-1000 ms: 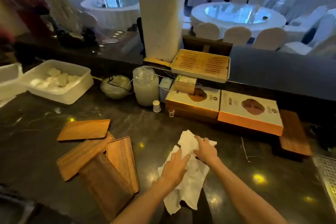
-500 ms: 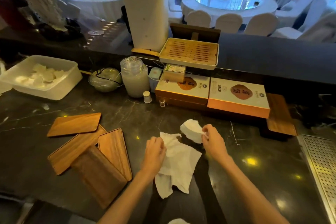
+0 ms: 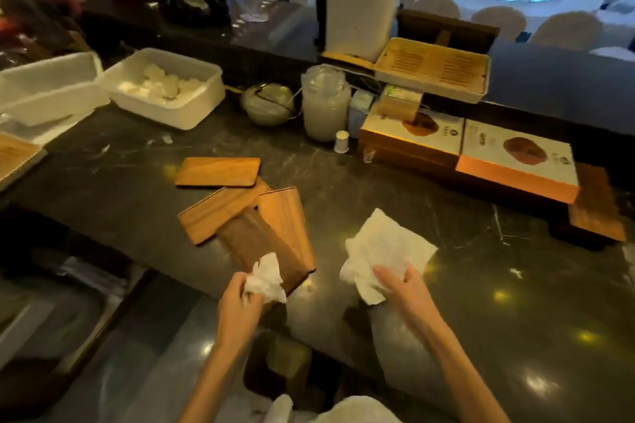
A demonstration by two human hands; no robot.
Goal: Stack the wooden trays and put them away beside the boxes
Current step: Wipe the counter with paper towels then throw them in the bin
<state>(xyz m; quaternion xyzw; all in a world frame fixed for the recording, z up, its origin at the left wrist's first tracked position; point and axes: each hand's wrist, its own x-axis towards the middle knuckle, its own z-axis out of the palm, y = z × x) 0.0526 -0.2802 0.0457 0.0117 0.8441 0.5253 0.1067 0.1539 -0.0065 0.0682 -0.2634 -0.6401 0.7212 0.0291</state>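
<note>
On the tabletop (image 3: 446, 285), both hands clutch tissues: left (image 3: 240, 302) a wad (image 3: 266, 280), right (image 3: 403, 288) a sheet (image 3: 385, 247). Full hands could fumble the unstacked trays (image 3: 240, 206).

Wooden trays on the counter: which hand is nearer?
Left. The left hand, clutching a crumpled tissue, is at the near end of the wooden trays. The right hand is off to their right, on a flat tissue.

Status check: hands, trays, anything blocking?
Left hand grips a crumpled tissue; right hand pins a flat tissue. Wooden trays scattered, unstacked. Boxes unobstructed.
</note>
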